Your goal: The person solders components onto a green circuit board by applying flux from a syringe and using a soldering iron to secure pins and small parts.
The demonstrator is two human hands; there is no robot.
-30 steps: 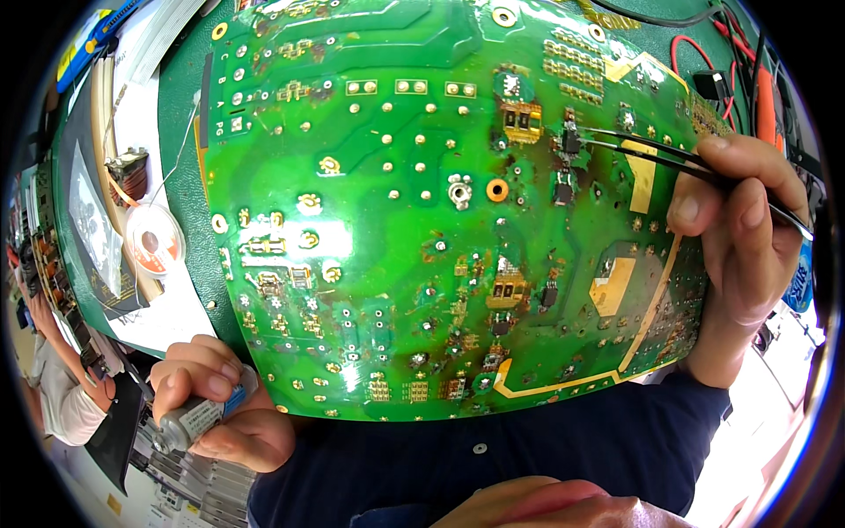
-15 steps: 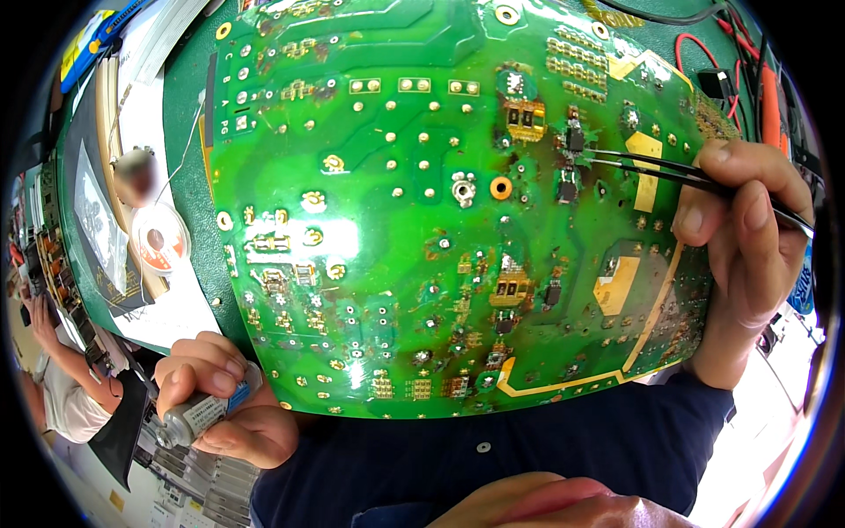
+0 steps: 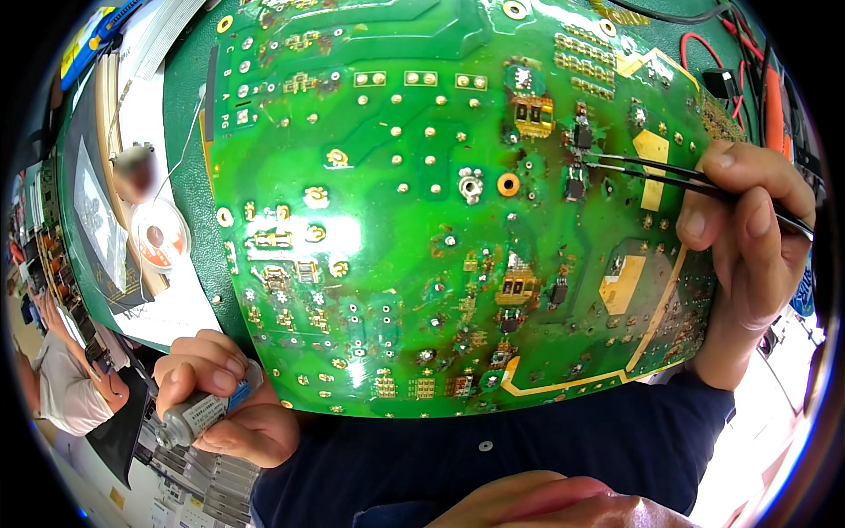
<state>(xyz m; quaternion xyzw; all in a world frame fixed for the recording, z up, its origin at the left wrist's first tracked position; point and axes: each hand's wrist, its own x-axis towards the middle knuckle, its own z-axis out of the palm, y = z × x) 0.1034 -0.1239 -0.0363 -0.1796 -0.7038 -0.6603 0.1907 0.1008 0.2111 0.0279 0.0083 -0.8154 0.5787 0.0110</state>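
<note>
A large green circuit board (image 3: pixel 414 290) fills the middle of the view, with brown scorched or stained patches on its right half. My right hand (image 3: pixel 748 198), at the board's right side, is closed around black tweezers (image 3: pixel 673 176). Their slim silver tips are slightly apart and reach a spot between two small black chips (image 3: pixel 575 185) near the upper right. Whether the tips pinch anything is too small to tell. By the board's lower left corner, my left hand (image 3: pixel 224 400) grips a small grey tube (image 3: pixel 195 419) with a printed label.
Left of the board lie a solder wire spool (image 3: pixel 158 236), a clear plastic bag (image 3: pixel 99 220) and white paper (image 3: pixel 180 308) on a green mat (image 3: pixel 189 114). Red and black cables (image 3: pixel 735 62) run at the upper right. Another person (image 3: pixel 75 378) is at the far left.
In the picture, the board sits slightly further right than before. My right hand and the tweezers have shifted a little the same way. My left hand looks unmoved.
</note>
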